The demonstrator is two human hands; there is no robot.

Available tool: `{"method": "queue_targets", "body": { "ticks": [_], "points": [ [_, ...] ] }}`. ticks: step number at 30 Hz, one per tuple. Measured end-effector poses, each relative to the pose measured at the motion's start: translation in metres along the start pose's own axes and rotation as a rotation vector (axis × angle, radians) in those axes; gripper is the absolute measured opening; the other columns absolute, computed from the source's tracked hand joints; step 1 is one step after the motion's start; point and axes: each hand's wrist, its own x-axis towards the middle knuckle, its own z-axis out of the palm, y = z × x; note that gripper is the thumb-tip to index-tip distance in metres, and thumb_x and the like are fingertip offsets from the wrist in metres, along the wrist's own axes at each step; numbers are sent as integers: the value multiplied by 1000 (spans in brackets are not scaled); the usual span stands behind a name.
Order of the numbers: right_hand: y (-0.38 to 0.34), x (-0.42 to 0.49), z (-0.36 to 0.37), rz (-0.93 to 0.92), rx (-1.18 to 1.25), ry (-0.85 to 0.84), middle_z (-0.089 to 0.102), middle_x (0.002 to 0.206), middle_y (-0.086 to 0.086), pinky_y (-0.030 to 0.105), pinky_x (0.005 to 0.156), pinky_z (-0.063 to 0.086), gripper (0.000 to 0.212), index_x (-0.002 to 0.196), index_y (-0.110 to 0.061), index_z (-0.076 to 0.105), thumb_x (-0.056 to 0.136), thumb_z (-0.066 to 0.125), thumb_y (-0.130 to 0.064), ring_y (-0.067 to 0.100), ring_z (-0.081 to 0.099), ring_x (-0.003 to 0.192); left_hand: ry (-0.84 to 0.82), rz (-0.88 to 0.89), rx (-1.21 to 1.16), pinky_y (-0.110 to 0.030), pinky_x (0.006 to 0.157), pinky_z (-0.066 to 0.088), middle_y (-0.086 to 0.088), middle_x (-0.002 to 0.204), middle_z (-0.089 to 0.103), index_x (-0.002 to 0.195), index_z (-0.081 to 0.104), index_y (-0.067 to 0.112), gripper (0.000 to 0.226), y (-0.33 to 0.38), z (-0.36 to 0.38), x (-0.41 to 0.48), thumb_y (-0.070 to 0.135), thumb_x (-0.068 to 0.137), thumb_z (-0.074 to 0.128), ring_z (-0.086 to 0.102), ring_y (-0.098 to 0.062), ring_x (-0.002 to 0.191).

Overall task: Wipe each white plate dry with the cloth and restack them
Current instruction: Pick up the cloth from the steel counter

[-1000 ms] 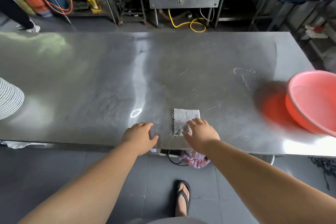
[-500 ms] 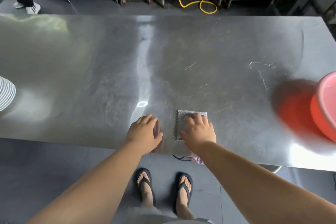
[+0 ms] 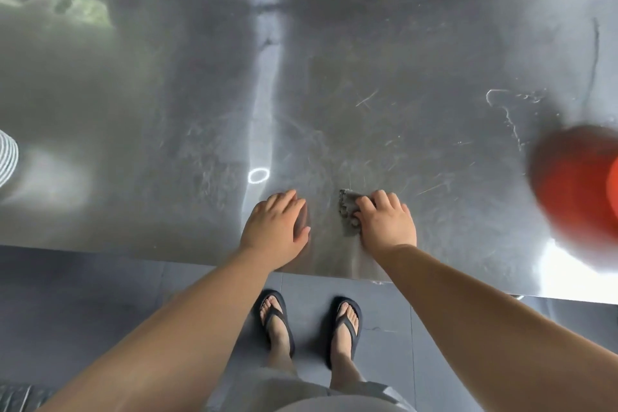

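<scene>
A small grey cloth (image 3: 347,211) lies bunched on the steel table (image 3: 368,84) near its front edge. My right hand (image 3: 384,221) curls over it, with the fingers gripping the cloth and covering most of it. A little to the left, my left hand (image 3: 274,227) rests flat on the bare table, holding nothing. A stack of white plates (image 3: 7,157) shows only as a rim at the far left edge of the view.
A red-pink plastic basin (image 3: 613,184) sits at the right edge of the table, mostly out of view, with its red reflection beside it. Water streaks mark the table at the right. A yellow hose lies on the floor beyond the table.
My right hand has closed over the flat cloth and bunched it up. The view has tilted further down, so the basin and plates sit nearer the edges.
</scene>
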Motion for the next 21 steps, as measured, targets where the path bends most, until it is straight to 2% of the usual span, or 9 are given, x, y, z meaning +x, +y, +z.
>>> {"method": "queue_targets", "body": {
  "ticks": [4, 7, 11, 16, 21],
  "points": [
    [-5, 12, -20, 17, 67, -102, 59, 108, 8, 37, 69, 43, 22, 110, -15, 63, 103, 57, -35, 33, 58, 104, -33, -3, -17, -41, 119, 36, 6, 162, 40, 151, 47, 28, 59, -7, -18, 2, 55, 98, 49, 39, -21, 147],
    [-18, 21, -39, 52, 137, -126, 57, 111, 1, 36, 73, 50, 28, 115, -22, 63, 105, 48, -43, 26, 57, 110, -41, -16, -37, -39, 120, 33, 7, 164, 39, 152, 46, 29, 58, -17, -36, 4, 54, 100, 48, 35, -19, 149],
    [-37, 37, -63, -19, 161, -88, 58, 109, -2, 34, 74, 51, 28, 114, -25, 66, 102, 51, -46, 23, 59, 108, -13, -51, -49, -39, 119, 36, 7, 162, 43, 153, 48, 29, 58, -31, -60, 2, 54, 100, 47, 38, -20, 149],
    [-66, 62, -79, -168, 159, -52, 59, 107, -4, 30, 68, 43, 28, 115, -26, 67, 101, 54, -45, 23, 61, 104, 44, -146, -85, -37, 114, 41, 11, 153, 53, 150, 52, 31, 59, -49, -80, -16, 56, 97, 44, 45, -17, 142],
    [-113, 74, -74, -313, 158, -84, 59, 108, -4, 31, 66, 44, 27, 116, -25, 67, 101, 54, -44, 24, 61, 102, 58, -256, -115, -38, 113, 41, 9, 154, 53, 152, 49, 30, 54, -73, -87, -51, 50, 101, 49, 46, -20, 142]
  ]
}}
